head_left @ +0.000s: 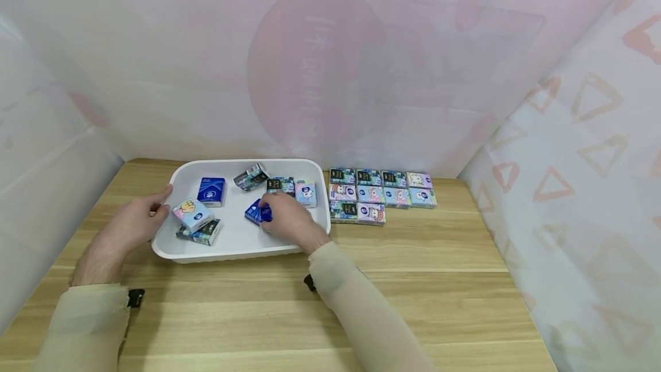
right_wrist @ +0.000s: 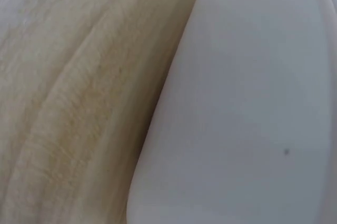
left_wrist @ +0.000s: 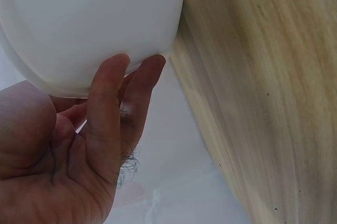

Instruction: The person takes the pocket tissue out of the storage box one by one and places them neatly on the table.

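Observation:
A white plastic basin [head_left: 242,250] sits on the table with several small tissue packs inside. My left hand [head_left: 131,224] holds the basin's left rim; in the left wrist view its fingers [left_wrist: 105,92] lie against the outer wall. Inside the basin, my right hand [head_left: 289,218] pinches a dark blue tissue pack [head_left: 253,213], partly covered by the fingers. Another blue pack [head_left: 211,192] lies at the left. Below it, a pastel pack [head_left: 193,214] rests partly on a dark floral pack [head_left: 207,233]. The right wrist view shows the basin's outer wall [right_wrist: 237,103], with the hand hidden.
Right of the basin, several tissue packs lie in neat rows, among them a dark floral pack [head_left: 343,211] and a pastel pack [head_left: 370,213]. More packs, such as a light blue one [head_left: 306,194], lie in the basin's right end. A pale printed curtain [head_left: 413,102] hangs behind the wooden table [head_left: 413,280].

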Demonstrator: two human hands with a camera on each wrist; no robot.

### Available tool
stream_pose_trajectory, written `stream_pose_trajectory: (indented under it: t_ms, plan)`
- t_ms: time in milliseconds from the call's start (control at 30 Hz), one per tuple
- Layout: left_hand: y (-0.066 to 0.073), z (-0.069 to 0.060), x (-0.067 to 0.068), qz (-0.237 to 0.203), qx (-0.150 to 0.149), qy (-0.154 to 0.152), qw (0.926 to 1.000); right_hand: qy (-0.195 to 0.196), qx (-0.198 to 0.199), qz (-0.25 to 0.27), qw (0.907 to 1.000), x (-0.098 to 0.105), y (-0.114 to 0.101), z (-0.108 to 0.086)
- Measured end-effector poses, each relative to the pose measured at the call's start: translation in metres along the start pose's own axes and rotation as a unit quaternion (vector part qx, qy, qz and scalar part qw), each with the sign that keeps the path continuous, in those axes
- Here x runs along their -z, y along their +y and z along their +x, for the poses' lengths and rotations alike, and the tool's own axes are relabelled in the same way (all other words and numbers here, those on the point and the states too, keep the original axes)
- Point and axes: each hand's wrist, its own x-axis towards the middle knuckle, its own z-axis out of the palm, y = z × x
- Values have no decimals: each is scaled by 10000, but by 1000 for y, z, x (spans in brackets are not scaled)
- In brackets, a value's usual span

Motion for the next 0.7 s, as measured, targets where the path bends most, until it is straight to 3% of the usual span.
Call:
stream_pose_trajectory:
  t_ms: [367, 700]
  plan:
    - [1, -2, -1, -72, 19, -49, 10000, -283, -142, 966, 9948, 13, 18, -9]
    - [2, -2, 0, -60, 18, -27, 10000, -145, 166, 1069, 9940, 32, 40, -22]
